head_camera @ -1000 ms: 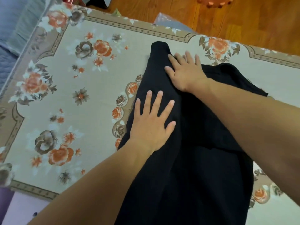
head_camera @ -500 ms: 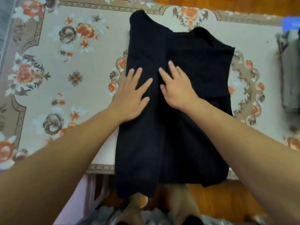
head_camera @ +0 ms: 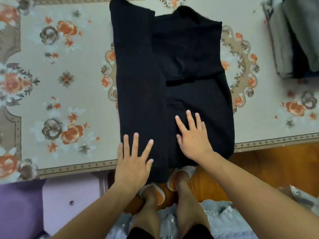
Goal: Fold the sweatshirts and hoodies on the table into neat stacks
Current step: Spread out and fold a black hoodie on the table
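garment: black sweatshirt point(head_camera: 172, 75) lies flat on the tabletop point(head_camera: 60, 100), roughly centred between its left and right ends; its hem hangs just over the near edge.
fold state: left side panel is already turned inward as one long strip running from the far edge toward the near edge; the right side also looks tucked in. My read: narrowed lengthwise, not yet folded crosswise.
left hand: left hand point(head_camera: 133, 163) lies flat on the near end of the left strip, right at the near edge, fingers point(head_camera: 135, 142) straight and spread wide, gripping nothing. Likely there to pin and flatten the fold so it doesn't spring open.
right hand: right hand point(head_camera: 193, 137) is palm-down on the body of the garment, just beside the strip's inner edge and a bit farther from the near edge than the left; fingers straight, slightly fanned, holding nothing. Looks like smoothing, pressing out air and wrinkles.
stack: folded grey garments point(head_camera: 293, 37) sit at the far right corner, well apart from the work, probably the finished pile.
cover: floral tablecloth point(head_camera: 60, 31) covers the whole tabletop.
next: judging by the layout, take the hem and bring it toward the collar.
risk: overhanging hem may drag the strip out of line when lifted.
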